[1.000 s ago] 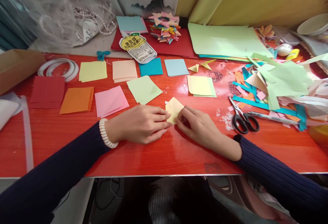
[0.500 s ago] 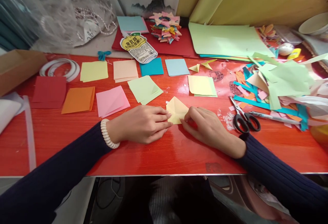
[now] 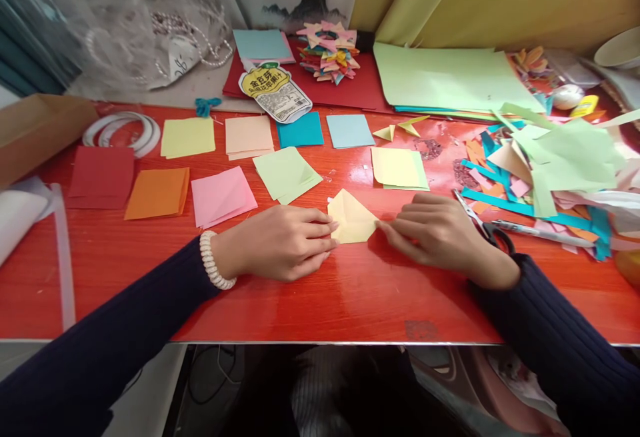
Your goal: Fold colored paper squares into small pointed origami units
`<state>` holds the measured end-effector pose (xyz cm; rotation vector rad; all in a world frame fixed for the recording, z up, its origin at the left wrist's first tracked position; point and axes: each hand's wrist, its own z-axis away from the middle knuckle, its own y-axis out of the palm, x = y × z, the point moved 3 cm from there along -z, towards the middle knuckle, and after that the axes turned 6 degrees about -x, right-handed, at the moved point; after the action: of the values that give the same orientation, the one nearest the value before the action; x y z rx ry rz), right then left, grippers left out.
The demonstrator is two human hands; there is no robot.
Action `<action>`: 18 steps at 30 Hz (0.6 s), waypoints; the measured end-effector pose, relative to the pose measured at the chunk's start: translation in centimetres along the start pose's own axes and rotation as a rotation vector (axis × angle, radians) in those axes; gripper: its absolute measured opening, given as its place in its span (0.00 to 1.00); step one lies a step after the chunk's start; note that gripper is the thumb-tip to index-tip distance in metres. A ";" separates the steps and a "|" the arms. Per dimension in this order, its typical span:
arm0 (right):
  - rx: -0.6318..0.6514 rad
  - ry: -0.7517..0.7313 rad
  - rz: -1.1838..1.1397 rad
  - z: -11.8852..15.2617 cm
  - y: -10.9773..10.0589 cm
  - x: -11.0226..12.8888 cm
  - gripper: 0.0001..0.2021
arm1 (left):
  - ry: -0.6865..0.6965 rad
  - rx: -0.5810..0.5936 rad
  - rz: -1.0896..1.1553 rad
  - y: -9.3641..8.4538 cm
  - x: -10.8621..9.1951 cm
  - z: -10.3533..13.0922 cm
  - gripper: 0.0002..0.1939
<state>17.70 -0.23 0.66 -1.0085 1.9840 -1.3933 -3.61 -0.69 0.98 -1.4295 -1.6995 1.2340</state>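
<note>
A small pale yellow paper with folded corners and creases lies on the red table in front of me. My left hand rests flat at its left edge, fingertips pressing on the paper. At its lower right corner, my right hand has thumb and index finger closed on the tip. Behind the paper sits a stack of yellow and green squares, and two small folded yellow pieces lie farther back.
Black-handled scissors lie partly under my right hand, beside a pen and a heap of paper scraps. Stacks of squares, such as pink and orange, lie left. A folded paper ring stands behind.
My right hand has moved right, drawing the paper's right corner outward, so the sheet looks wider. My left hand stays at the left edge. The view has shifted slightly.
</note>
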 end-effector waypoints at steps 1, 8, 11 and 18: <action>-0.019 0.048 0.026 0.1 -0.1 -0.7 0.15 | -0.003 -0.007 0.023 0.0 0.1 0.0 0.12; 0.046 -0.033 -0.225 0.0 0.5 -1.0 0.23 | -0.026 -0.038 0.109 0.2 0.8 0.2 0.10; 0.034 -0.117 -0.288 -0.2 0.7 0.0 0.20 | -0.027 -0.052 0.032 0.4 1.0 0.2 0.11; 0.022 -0.163 -0.355 -0.6 0.7 1.3 0.12 | 0.000 -0.003 -0.039 0.6 0.7 0.2 0.14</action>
<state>16.31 -0.77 0.18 -1.4691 1.7259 -1.4532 -3.71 -0.02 0.26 -1.3913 -1.7218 1.2107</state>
